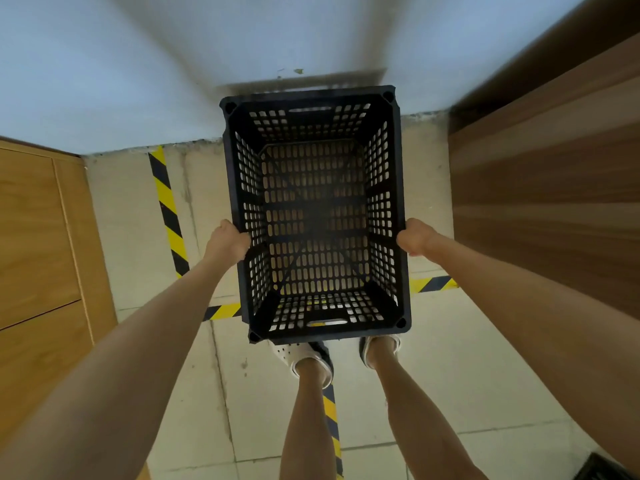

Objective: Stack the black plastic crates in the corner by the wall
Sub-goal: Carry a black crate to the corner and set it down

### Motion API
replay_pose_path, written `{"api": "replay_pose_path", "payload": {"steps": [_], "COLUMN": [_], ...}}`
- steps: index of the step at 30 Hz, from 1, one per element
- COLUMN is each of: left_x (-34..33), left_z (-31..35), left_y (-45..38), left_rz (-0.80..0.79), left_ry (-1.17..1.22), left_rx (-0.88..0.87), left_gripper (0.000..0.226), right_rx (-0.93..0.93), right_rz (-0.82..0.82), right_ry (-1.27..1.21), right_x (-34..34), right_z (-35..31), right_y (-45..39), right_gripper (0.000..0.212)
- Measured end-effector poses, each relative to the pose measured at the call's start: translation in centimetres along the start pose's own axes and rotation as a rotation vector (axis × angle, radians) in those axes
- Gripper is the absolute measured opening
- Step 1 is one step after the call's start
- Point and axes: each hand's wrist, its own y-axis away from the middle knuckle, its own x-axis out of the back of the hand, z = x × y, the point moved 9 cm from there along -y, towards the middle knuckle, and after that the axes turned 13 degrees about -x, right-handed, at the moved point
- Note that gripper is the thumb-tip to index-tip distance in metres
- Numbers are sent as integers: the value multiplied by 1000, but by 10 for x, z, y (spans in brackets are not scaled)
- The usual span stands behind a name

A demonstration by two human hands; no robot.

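Crate (315, 216), black perforated plastic, rectangular with slotted walls, was held at frame centre above pale concrete floor (131, 220). Left hand (227, 241) and right hand (414, 237) gripped its long rims, fingers curled. Wood-grain panels (547, 188) flanked.

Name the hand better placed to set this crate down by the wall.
Neither alone: the left hand and right hand grip opposite long sides of the black crate at matching height, so lowering likely takes both.
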Motion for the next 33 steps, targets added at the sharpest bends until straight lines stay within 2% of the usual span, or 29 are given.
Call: {"api": "replay_pose_path", "payload": {"steps": [6,10,13,15,17,20,25,33], "left_x": [2,-1,-2,-1,8,24,55,131], "left_z": [-4,0,5,10,20,48,90,156], "left_y": [-23,-26,-19,-16,-9,6,45,179], "left_rz": [20,24,-59,-78,-45,-26,-36,24], "left_ry": [164,184,74,77,41,-60,-132,-296], "left_rx": [24,38,60,54,9,-157,-304,-479], "left_gripper": [47,45,45,48,52,57,54,47], "right_rx": [24,37,63,87,140,230,396,526], "right_rz": [13,2,9,64,176,265,252,234], "right_ry": [-19,-10,99,266,454,541,485,572], "right_x": [1,-3,-3,2,11,23,49,102], "right_z": [-19,-24,-28,-33,-47,-74,-108,-96], "right_y": [-19,-22,-16,-4,14,43,101,246], "right_gripper": [48,49,46,43,41,42,33,34]}}
